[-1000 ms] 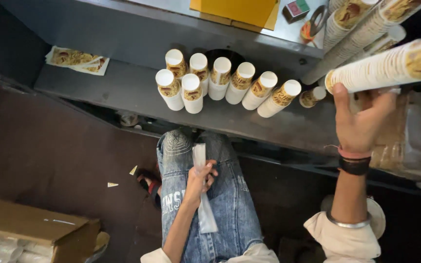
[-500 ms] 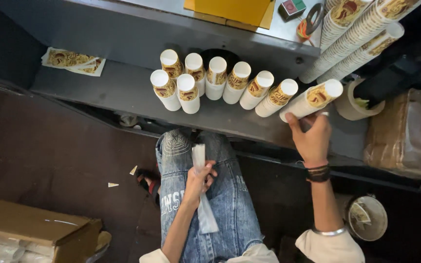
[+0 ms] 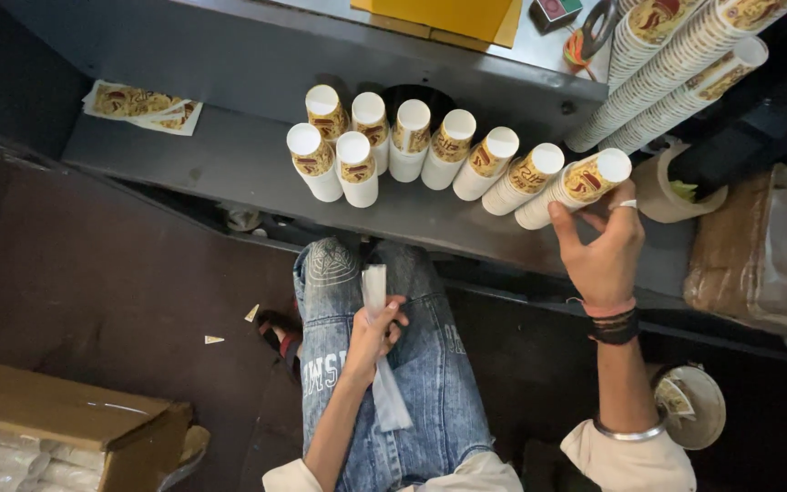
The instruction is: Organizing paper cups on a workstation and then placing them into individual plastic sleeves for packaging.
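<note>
My right hand (image 3: 603,246) grips a tall stack of white paper cups with a red and gold print (image 3: 576,187), standing it on the grey metal shelf (image 3: 229,159) at the right end of a row of like stacks (image 3: 412,146). My left hand (image 3: 373,330) rests on my lap over blue jeans and holds a long, narrow clear plastic sleeve (image 3: 380,364). Several cup stacks stand in two rows on the shelf, the nearest ones at the left.
Long cup stacks (image 3: 685,64) lean in from the upper right. Printed flat cup blanks (image 3: 143,105) lie at the shelf's left end. A roll of tape (image 3: 667,187) and a brown wrapped bundle (image 3: 762,246) sit at the right. A cardboard box of cups (image 3: 56,433) stands lower left.
My right hand brought a cup stack down from the upper right and stood it at the right end of the row. The left hand stayed on my lap with the sleeve.
</note>
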